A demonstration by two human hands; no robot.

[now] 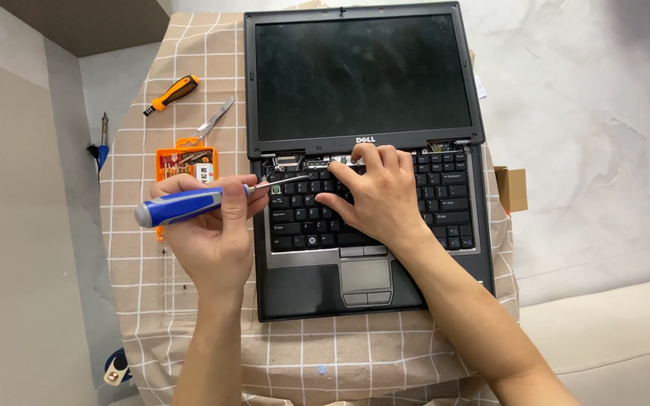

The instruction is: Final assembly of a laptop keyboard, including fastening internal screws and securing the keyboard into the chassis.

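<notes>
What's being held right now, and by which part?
The left hand grips a blue-handled screwdriver by its handle, near the shaft end. The right hand holds nothing; it rests flat on the laptop keyboard.

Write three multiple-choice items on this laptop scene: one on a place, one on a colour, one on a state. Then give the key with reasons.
1. Where does the right hand rest?
A. on the laptop keyboard
B. on the screen
C. on the touchpad

2. What colour is the handle of the screwdriver in the left hand?
A. orange and black
B. blue and grey
C. red

3. What state is the laptop screen in?
A. lit
B. folded shut
C. open and dark

Key: 1 A, the fingers lie spread over the keys. 2 B, the gripped handle is blue with a grey end. 3 C, the lid stands open and the panel is black.
</notes>
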